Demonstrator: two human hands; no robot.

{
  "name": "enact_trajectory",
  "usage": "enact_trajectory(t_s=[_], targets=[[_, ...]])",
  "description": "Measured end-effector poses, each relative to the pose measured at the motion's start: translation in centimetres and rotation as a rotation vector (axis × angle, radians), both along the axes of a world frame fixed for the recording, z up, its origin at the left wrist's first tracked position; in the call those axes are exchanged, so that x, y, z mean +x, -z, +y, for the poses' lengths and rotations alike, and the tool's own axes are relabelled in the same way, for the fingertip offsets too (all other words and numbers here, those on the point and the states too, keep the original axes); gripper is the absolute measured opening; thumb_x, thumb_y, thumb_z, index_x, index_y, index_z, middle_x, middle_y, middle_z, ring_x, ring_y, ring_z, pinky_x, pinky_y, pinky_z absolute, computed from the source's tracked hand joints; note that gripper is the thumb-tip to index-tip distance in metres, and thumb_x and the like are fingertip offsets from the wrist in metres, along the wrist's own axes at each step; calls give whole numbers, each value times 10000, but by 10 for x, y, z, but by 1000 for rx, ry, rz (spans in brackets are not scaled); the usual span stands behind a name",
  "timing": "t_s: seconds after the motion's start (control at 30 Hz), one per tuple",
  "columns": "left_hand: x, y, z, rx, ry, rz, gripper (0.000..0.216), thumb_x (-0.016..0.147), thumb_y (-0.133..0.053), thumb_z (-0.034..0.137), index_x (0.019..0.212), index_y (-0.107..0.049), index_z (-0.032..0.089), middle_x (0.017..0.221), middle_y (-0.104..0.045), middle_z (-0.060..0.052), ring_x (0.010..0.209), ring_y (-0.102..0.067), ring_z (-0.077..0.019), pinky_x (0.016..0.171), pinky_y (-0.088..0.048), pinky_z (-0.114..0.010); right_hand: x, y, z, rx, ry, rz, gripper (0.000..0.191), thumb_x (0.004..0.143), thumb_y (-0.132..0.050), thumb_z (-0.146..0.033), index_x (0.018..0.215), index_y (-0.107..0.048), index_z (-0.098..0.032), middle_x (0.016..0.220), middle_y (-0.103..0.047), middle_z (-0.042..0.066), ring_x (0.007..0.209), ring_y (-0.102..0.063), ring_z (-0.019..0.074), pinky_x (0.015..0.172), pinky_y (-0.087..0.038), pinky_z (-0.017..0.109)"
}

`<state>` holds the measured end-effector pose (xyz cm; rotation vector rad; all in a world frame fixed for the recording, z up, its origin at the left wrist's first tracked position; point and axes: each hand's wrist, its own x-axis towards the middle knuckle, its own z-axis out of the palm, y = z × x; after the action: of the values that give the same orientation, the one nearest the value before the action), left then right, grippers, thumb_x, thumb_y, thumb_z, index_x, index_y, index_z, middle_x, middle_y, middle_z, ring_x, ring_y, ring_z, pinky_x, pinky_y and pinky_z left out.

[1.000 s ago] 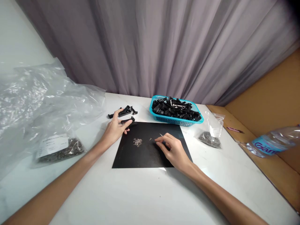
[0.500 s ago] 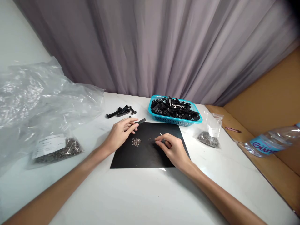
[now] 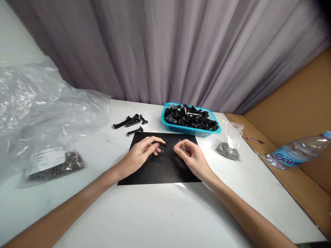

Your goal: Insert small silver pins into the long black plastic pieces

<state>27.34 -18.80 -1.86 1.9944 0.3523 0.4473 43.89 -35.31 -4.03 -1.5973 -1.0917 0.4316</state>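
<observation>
My left hand is over the left half of a black sheet, its fingers closed around a small black plastic part, mostly hidden by the fingers. Beneath that hand, a pile of tiny metal pieces shows only in part. To the right, my right hand is pinched on small thin metal pieces; their exact shape is too small to make out. A narrow gap separates the two hands.
A blue basket full of black plastic parts stands behind the sheet. Several loose black parts lie left of it. Bags of small metal pieces flank the sheet. A water bottle is at right, large clear plastic at left.
My left hand has moved right and nearer to me with the black part, toward my right hand. A loose black part behind it is now uncovered. The view has shifted slightly.
</observation>
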Motion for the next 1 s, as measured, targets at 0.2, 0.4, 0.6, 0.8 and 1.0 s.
enact_trajectory(t_s=[0.2, 0.4, 0.6, 0.8, 1.0], targets=[[-1, 3, -10, -155, 11, 47, 403, 901, -704, 528, 1181, -611, 252, 1222, -655, -45, 1122, -671, -241, 1032, -520, -423, 1, 0, 1, 21, -66, 109, 256, 937, -670, -451, 911, -673, -196, 838, -625, 2, 624, -409, 120, 570, -304, 277], [-2, 5, -12, -11, 35, -8, 437, 884, -743, 455, 1243, -582, 267, 1254, -647, -54, 1121, -661, -233, 1028, -533, -440, -2, -3, 2, 46, -136, 196, 274, 920, -703, -468, 902, -666, -197, 806, -613, -6, 636, -449, 119, 577, -322, 271], [-1, 6, -13, 71, 90, -156, 742, 796, -832, 305, 1430, -446, 313, 1376, -612, -68, 1154, -665, -217, 1038, -561, -427, -6, -8, 0, 89, -240, 318, 271, 910, -731, -457, 909, -657, -196, 900, -713, 28, 833, -629, 159, 717, -443, 276], [-3, 7, -14, 146, 60, -155, 671, 763, -856, 304, 1361, -553, 262, 1272, -663, -78, 1166, -669, -257, 1063, -562, -458, -7, -8, -1, 65, -281, 398, 257, 921, -728, -433, 896, -635, -195, 859, -730, 29, 744, -612, 132, 645, -421, 259], [-3, 5, -14, 190, 50, -152, 681, 766, -856, 308, 1371, -547, 263, 1284, -665, -70, 1143, -675, -246, 1064, -563, -448, -7, -6, -1, 104, -273, 400, 216, 871, -793, -378, 964, -687, -214, 851, -698, 8, 753, -591, 130, 660, -400, 266]])
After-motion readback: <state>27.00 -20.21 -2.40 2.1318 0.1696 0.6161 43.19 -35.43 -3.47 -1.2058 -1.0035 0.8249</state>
